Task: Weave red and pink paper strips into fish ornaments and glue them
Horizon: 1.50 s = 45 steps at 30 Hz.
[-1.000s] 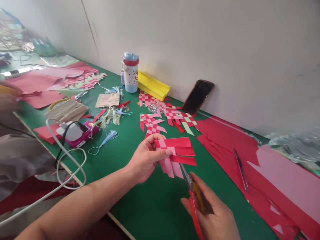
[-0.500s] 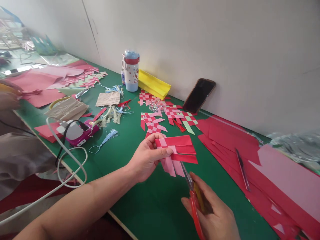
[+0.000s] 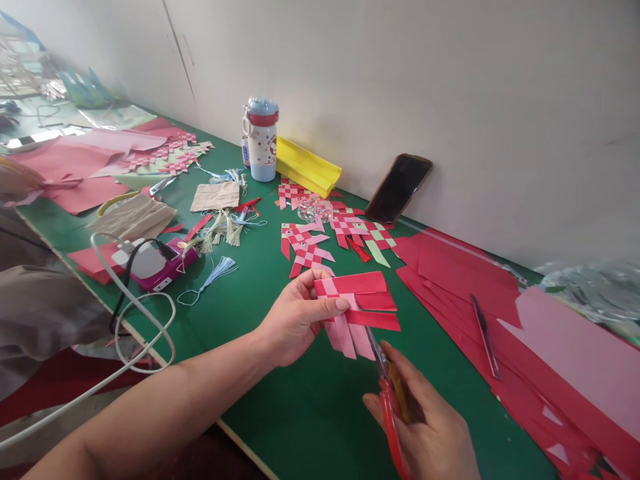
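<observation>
My left hand (image 3: 295, 317) pinches a woven piece of red and pink paper strips (image 3: 357, 307), held just above the green table (image 3: 280, 407). Its loose pink ends hang down and its red ends point right. My right hand (image 3: 425, 427) grips red-handled scissors (image 3: 387, 393) from below. The blades reach up to the pink strip ends.
Finished woven paper pieces (image 3: 307, 250) lie behind my hands. Red and pink paper sheets (image 3: 540, 360) with a thin tool (image 3: 484, 337) cover the right side. A phone (image 3: 399, 189) leans on the wall, near a bottle (image 3: 261, 141) and yellow paper (image 3: 306, 170). Another person's sleeve (image 3: 40, 313) is at the left, by a cable (image 3: 143, 327).
The woven piece and my left hand have drifted slightly right and down. The scissor blades stay at the pink strip ends. The person at the left has shifted a little.
</observation>
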Tool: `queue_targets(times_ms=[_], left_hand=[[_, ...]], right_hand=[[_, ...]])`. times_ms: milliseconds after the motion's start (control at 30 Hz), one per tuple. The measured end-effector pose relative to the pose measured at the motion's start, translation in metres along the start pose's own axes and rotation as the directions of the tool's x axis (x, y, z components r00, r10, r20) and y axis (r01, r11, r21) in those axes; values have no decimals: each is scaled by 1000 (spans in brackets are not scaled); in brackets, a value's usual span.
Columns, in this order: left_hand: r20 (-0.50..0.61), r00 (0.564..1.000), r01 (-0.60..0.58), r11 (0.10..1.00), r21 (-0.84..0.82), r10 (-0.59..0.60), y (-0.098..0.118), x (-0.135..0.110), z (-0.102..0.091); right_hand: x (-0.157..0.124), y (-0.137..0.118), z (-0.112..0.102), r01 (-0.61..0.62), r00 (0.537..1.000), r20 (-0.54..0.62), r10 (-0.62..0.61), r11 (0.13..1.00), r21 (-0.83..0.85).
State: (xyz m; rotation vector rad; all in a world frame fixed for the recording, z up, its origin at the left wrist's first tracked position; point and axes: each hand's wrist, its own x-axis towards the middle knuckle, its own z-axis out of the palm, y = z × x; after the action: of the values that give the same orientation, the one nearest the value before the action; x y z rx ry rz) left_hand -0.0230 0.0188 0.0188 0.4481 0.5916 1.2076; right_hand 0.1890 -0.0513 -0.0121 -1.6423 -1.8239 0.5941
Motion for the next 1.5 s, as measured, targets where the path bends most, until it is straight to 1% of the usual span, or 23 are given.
queue_targets(times_ms=[100,233,400,567,667,800,967,1100,1233,1333,1500], left_hand=[[3,1000,4,1000,-5,-4,0,0,0],[8,1000,6,1000,14,-6,2,0,2],[5,1000,-3,1000,28,3,2,0,1],[12,1000,3,999,48,-3,-1,0,-1],[9,1000,15,999,37,-16,-2,0,-1],[-3,1000,27,999,24,-27,-1,0,-1],[6,1000,22,999,32,-22,0,0,-1],[33,999,15,998,68,-18,1,0,0],[55,998,8,996,88,-13,2,1,-1],[63,998,5,996,87,-10,1,1,-3],[27,999,25,997,68,-27,1,1,-2]], right_hand=[[-1,-1,1,-27,999,-31,27,999,19],[-1,1,0,15,1000,4,-15,1000,-5],[-1,0,-1,26,1000,-5,-26,999,-33],[-1,0,0,30,999,-38,-32,998,-53],[-1,0,1,33,999,-34,-35,998,-57],[-3,-1,4,11,997,-74,-12,1000,-16],[-3,-1,2,37,999,-28,-38,999,-26],[-2,0,0,50,998,-26,-51,998,-43],[-2,-1,1,44,997,-66,-47,998,-45],[-2,-2,3,56,997,-45,-58,997,-57],[-4,-2,7,46,993,-109,-54,997,-70]])
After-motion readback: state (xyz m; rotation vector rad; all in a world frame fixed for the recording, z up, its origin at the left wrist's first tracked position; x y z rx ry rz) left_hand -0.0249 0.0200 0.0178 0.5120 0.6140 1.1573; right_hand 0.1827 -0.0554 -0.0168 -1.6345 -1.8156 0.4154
